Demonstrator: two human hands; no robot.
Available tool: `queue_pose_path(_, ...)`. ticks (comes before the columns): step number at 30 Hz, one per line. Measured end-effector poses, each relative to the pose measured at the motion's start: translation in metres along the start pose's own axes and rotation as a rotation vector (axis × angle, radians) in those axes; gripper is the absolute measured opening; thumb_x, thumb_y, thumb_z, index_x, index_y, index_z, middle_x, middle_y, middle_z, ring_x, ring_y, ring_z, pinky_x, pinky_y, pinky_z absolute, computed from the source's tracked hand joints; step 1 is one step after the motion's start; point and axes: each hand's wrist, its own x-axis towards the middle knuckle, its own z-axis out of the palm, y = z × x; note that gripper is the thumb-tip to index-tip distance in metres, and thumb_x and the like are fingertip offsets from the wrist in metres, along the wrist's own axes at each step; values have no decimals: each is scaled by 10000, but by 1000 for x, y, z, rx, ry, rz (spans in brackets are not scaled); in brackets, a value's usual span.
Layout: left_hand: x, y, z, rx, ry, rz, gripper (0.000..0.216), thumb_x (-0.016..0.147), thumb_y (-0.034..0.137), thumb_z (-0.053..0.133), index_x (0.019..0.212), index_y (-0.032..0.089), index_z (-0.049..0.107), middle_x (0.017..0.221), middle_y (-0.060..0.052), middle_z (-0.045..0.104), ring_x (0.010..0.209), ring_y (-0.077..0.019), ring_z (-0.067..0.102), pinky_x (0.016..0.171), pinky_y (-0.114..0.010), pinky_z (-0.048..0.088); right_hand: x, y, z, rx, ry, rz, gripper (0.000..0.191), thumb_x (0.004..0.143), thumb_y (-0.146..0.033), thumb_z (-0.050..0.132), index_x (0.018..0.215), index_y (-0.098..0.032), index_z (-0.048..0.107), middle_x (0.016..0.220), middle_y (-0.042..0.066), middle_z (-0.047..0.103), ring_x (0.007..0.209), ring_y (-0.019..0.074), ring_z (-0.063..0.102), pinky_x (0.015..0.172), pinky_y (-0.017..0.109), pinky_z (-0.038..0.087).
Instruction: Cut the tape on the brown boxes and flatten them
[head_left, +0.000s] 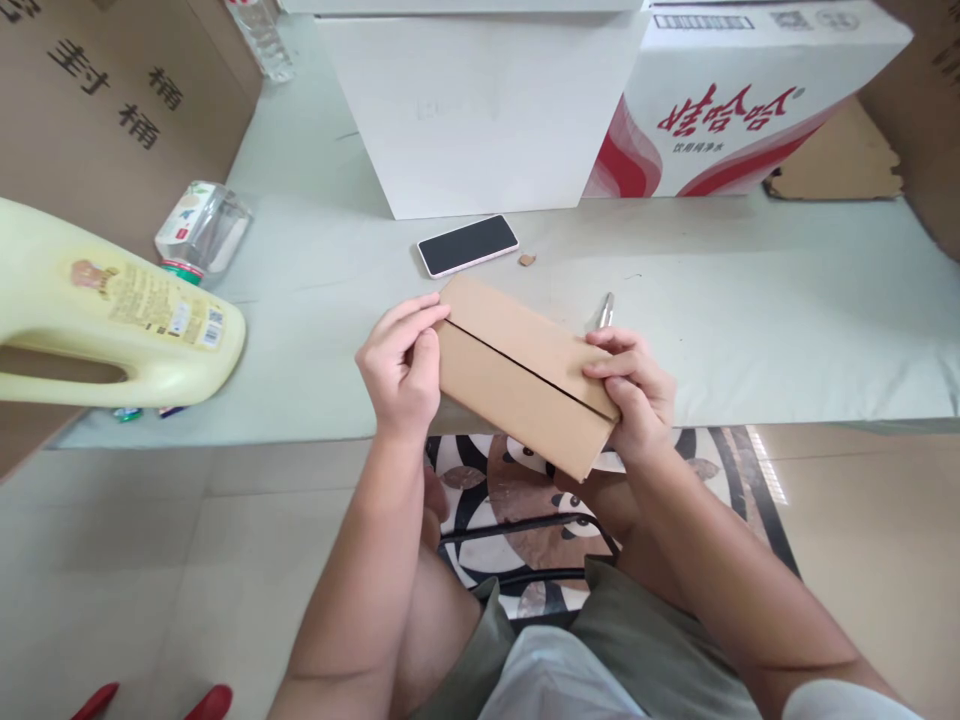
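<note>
A small brown cardboard box [502, 385] is held between both hands, tilted over the table's near edge. A dark seam runs lengthwise where two flaps meet. My left hand [405, 355] is closed on its left end, thumb and fingers gripping the edge. At the other end, my right hand [634, 385] pinches the corner, with the thumb near the seam. Just beyond the right fingers lies a small silver metal object [606, 310], partly hidden by that hand. A phone with a dark screen [469, 246] rests behind the box, beside a brown cardboard scrap [527, 260].
A large white box [487, 120] and a white-and-red carton [712, 130] stand at the back. Leftward are a yellow jug [150, 320], a clear bottle with a green cap [206, 230] and a big brown carton [127, 110]. Flat cardboard [836, 160] lies at back right.
</note>
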Motion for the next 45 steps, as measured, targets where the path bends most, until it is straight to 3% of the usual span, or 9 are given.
queue_pose_path(6, 1, 0, 2, 1, 21, -15, 330, 838, 83, 548, 917, 238, 829, 1059, -9, 809, 1019, -192, 757, 958, -361, 597, -1, 5, -3, 1, -60, -46, 192, 911, -360, 608, 897, -296, 788, 1169, 43, 687, 1103, 237, 647, 1029, 477, 492)
queue_pose_path(14, 0, -4, 2, 51, 45, -4, 392, 787, 52, 501, 889, 244, 828, 1069, -8, 800, 1016, -201, 757, 933, -368, 610, -1, 12, -5, -30, -76, -85, 404, 972, -556, 451, 974, -304, 767, 1187, 61, 633, 1139, 268, 615, 1044, 506, 467)
queue_pose_path(23, 5, -6, -7, 55, -2, -43, 402, 799, 70, 510, 909, 293, 827, 1106, 15, 800, 1083, -220, 746, 1009, -412, 604, 5, 21, -4, 109, 95, 70, 464, 846, -635, 561, 1190, -327, 601, 1214, 60, 605, 1177, 254, 619, 997, 437, 496)
queue_pose_path(28, 13, -17, -12, -9, 76, -68, 397, 772, 59, 541, 888, 288, 844, 1074, 31, 815, 1054, -256, 760, 965, -491, 618, 7, 26, -15, 53, 55, 196, 472, 791, -469, 543, 1241, -332, 495, 1279, 64, 570, 1241, 265, 592, 1017, 481, 509)
queue_pose_path(33, 19, -30, -18, -40, 151, -89, 402, 759, 49, 539, 878, 277, 849, 1019, 58, 820, 1057, -268, 756, 1017, -528, 582, 4, 24, -17, 9, -268, 239, 734, 680, -189, 555, 1364, -385, 376, 1359, 41, 528, 1236, 237, 572, 977, 464, 544)
queue_pose_path(36, 20, -34, -18, -125, 202, -162, 400, 726, 46, 531, 835, 264, 848, 963, 54, 823, 1025, -264, 761, 995, -508, 576, 5, 21, -11, -68, -310, 192, 737, 756, -201, 593, 1437, -350, 354, 1402, 85, 522, 1191, 232, 576, 948, 438, 561)
queue_pose_path(41, 20, -37, -18, -196, 341, -366, 316, 676, 70, 531, 708, 221, 808, 771, 51, 795, 861, -207, 747, 837, -402, 581, 13, 7, 2, -45, -65, 42, 368, 898, -442, 646, 1210, -331, 485, 1455, 72, 463, 1416, 256, 477, 1103, 474, 509)
queue_pose_path(43, 16, -33, -17, -120, 321, -541, 247, 770, 152, 530, 685, 205, 756, 696, 40, 752, 744, -184, 709, 665, -354, 546, 17, -1, 5, -63, -15, 0, 364, 933, -592, 553, 1184, -329, 521, 1513, 62, 441, 1499, 285, 410, 1175, 524, 452)
queue_pose_path(45, 10, -28, -14, -50, 130, -640, 336, 912, 308, 465, 683, 202, 687, 590, 22, 673, 606, -173, 647, 514, -329, 469, 19, -7, 7, -70, 1, -43, 509, 926, -699, 466, 1318, -376, 495, 1637, 23, 340, 1577, 318, 307, 1214, 572, 409)
